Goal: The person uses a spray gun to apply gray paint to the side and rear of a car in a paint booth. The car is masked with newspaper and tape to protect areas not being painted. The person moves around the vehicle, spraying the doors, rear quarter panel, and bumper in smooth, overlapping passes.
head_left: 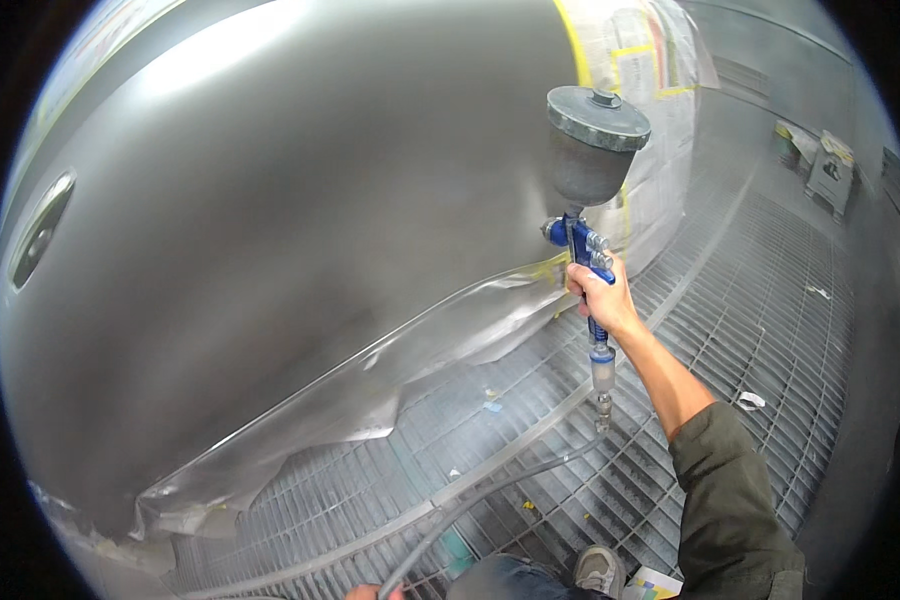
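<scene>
My right hand (605,295) is closed around the handle of a blue spray gun (578,240). A grey cup with a lid (598,140) sits on top of the gun, and its nozzle points left at a large grey car body panel (320,220), a short gap away. Below the grip hang a clear filter and a metal coupling joined to a grey air hose (490,487). At the bottom edge my left hand (372,592) shows only in part, with its fingers around the hose.
Clear masking film (360,385) hangs along the panel's lower edge. Taped masking paper (660,130) covers the far end. A slatted metal grate (730,330) forms the floor, with paper scraps (750,401) on it. A grey stand (830,178) stands far right. My shoe (598,572) is at the bottom.
</scene>
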